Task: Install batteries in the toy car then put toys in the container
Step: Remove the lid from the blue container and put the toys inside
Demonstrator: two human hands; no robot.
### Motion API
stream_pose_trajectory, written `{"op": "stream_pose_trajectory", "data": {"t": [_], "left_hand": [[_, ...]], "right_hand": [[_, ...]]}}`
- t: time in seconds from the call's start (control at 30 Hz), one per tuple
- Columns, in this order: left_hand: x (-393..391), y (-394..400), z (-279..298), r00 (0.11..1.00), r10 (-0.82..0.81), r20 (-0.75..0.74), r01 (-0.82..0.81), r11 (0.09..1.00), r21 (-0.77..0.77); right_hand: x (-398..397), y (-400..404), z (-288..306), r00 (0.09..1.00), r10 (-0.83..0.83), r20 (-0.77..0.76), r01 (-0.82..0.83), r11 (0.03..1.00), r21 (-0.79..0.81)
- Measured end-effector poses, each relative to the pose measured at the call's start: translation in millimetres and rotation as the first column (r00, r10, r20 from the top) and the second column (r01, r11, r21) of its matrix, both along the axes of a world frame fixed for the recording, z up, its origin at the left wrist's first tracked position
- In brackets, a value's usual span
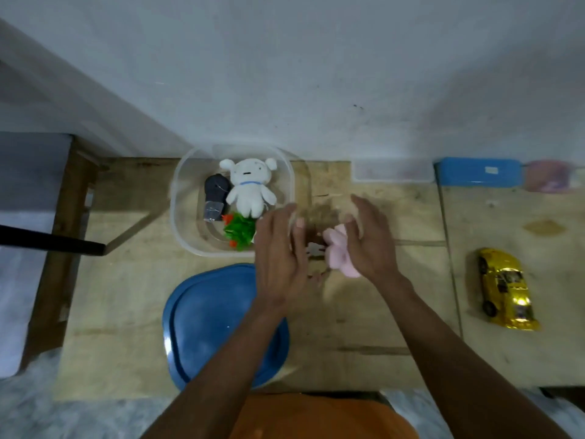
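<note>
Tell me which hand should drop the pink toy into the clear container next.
Probably the right hand: the pink toy already lies against its palm, just right of the clear container. The left hand is open and holds nothing, though it hovers nearer the container's rim and could steady it.

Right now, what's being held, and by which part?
The right hand holds a pink soft toy against its palm by the toy's right side; exact grip is blurred. The left hand holds nothing.

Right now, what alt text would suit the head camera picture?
Two hands, left hand and right hand, meet around a pink soft toy beside a clear container holding a white plush. A gold toy car sits far right.
</note>
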State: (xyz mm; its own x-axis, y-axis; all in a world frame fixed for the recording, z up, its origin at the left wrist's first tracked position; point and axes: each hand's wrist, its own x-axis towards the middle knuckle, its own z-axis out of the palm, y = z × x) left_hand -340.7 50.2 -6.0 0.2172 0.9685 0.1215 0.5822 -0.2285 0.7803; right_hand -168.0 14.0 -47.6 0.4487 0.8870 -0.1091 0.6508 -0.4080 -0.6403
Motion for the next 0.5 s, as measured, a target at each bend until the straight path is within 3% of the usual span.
{"op": "stream_pose_trajectory", "data": {"t": [0.13, 0.27, 0.4, 0.5], "left_hand": [[18.1, -21.3, -25.7, 0.987, -0.112, -0.114, 0.102, 0.991, -0.09], [12.3, -12.5, -63.9, 0.951, -0.062, -0.302, 0.027, 0.993, -0.118], [22.6, -28.1, -72.7, 0.958, 0.018, -0.286, -0.039, 0.997, -0.066], [29.3, -27.1, -73.6, 0.955, 0.077, -0.288, -0.101, 0.992, -0.071]], "right_hand": [[-17.6, -18.1, -24.9, 0.949, 0.314, 0.038, -0.306, 0.941, -0.145], [-27.2, -28.0, -26.5, 0.979, 0.197, 0.051, -0.187, 0.97, -0.158], [-14.9, -50.0, -27.9, 0.995, 0.097, 0.028, -0.092, 0.988, -0.126], [-12.8, -45.6, -28.5, 0.987, 0.152, 0.052, -0.149, 0.988, -0.05]]}}
